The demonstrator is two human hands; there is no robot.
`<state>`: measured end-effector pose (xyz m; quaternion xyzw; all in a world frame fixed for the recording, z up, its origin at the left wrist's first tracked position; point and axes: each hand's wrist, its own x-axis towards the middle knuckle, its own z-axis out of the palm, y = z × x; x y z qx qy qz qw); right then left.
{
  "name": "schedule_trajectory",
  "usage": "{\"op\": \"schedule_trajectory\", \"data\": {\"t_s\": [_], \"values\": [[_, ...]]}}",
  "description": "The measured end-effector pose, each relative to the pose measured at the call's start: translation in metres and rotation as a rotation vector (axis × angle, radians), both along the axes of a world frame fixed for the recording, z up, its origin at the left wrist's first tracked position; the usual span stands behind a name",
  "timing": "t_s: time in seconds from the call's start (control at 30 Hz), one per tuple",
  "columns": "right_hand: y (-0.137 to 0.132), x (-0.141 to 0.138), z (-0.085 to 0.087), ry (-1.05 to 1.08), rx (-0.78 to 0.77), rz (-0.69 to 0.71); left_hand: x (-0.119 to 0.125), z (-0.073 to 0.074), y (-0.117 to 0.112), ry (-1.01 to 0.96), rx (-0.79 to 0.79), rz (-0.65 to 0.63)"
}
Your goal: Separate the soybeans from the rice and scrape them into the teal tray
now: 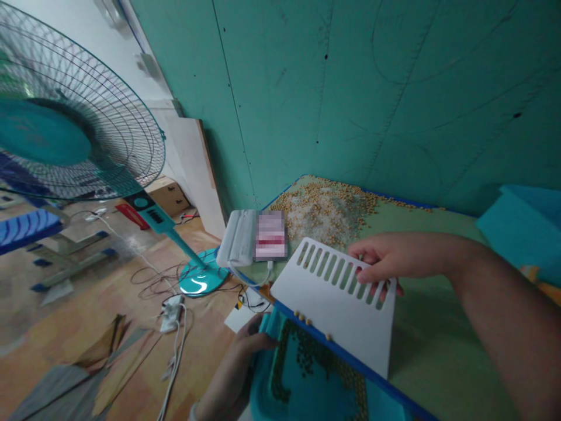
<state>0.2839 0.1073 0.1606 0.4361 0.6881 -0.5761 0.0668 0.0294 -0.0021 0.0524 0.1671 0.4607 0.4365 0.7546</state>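
My right hand point(381, 266) grips a white slotted board point(337, 316) by its top slots, fingers through them. The board leans on the blue-edged green tabletop point(442, 351), its lower edge at the table's near edge. A few soybeans point(302, 317) lie along that edge by the board. Below it, my left hand point(249, 351) is closed on the rim of a teal plastic bin point(263, 380). Soybeans and darker beans point(307, 356) lie inside the bin, partly hidden under the table edge. Behind the board is a pile of soybeans mixed with white grains point(326, 210).
A phone point(270, 237) with a white cable and a white wrapped pack point(236, 238) sit at the table's left edge. A teal bin point(526, 228) stands at right. A standing fan point(44, 128), power strip point(172, 313) and loose cables are at left. A green wall point(350, 88) backs the table.
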Motion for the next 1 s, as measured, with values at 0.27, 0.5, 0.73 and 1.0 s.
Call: {"op": "schedule_trajectory", "data": {"t_s": [0.27, 0.5, 0.73, 1.0], "values": [[0.008, 0.002, -0.011, -0.028, -0.043, -0.014, -0.008, 0.005, -0.006, 0.054, -0.036, 0.010], [0.013, 0.006, -0.017, 0.047, -0.073, -0.007, -0.020, -0.002, 0.000, 0.122, -0.009, -0.047], [0.014, 0.010, -0.019, 0.069, -0.072, -0.011, -0.027, -0.008, 0.001, 0.087, -0.044, -0.095], [0.014, 0.010, -0.020, 0.061, -0.079, -0.031, -0.028, -0.011, 0.005, 0.108, -0.018, -0.133]]}}
